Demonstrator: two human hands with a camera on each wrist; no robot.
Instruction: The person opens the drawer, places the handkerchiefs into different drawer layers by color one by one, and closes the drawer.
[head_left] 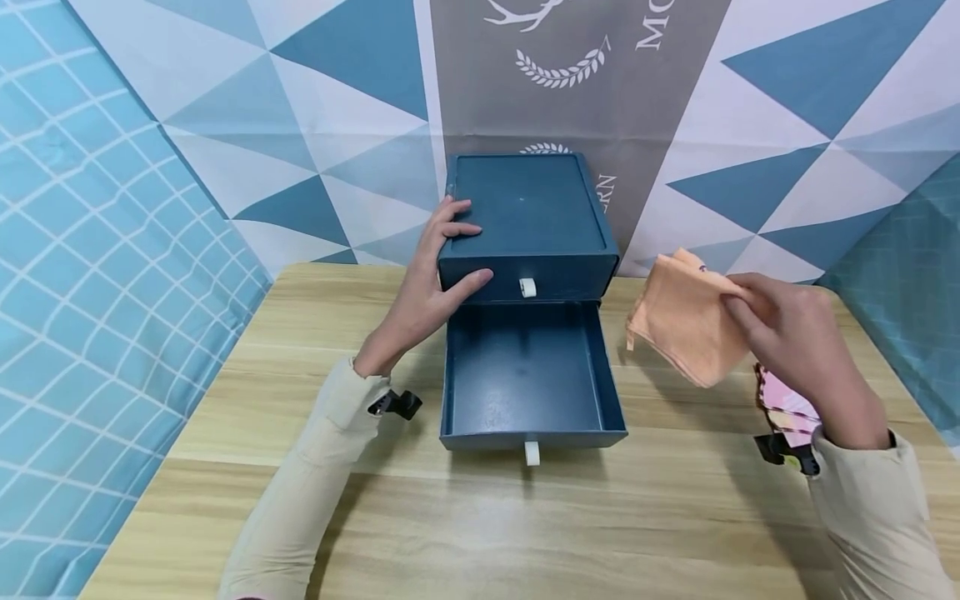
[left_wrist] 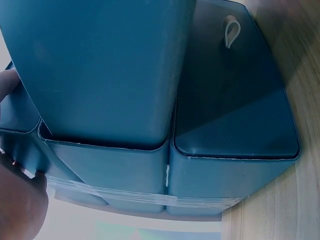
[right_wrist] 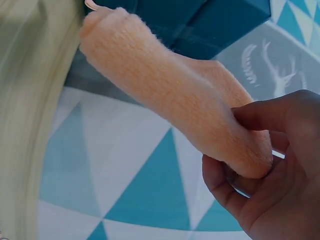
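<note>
A folded peach towel with a small hanging loop is pinched by my right hand at its right edge, in the air above the table. In the right wrist view the fluffy towel sits between thumb and fingers. To its left stands a dark blue drawer cabinet with white loop pulls. One drawer, below the top one, is pulled out and shows a bare bottom. My left hand rests on the cabinet's left side, fingers on the top and thumb against the front. The left wrist view shows the drawer jutting out.
A pink patterned item with dark edging lies on the wooden table, partly hidden by my right wrist. Behind the cabinet rises a triangle-patterned backdrop. Blue checked cloth hangs at the left.
</note>
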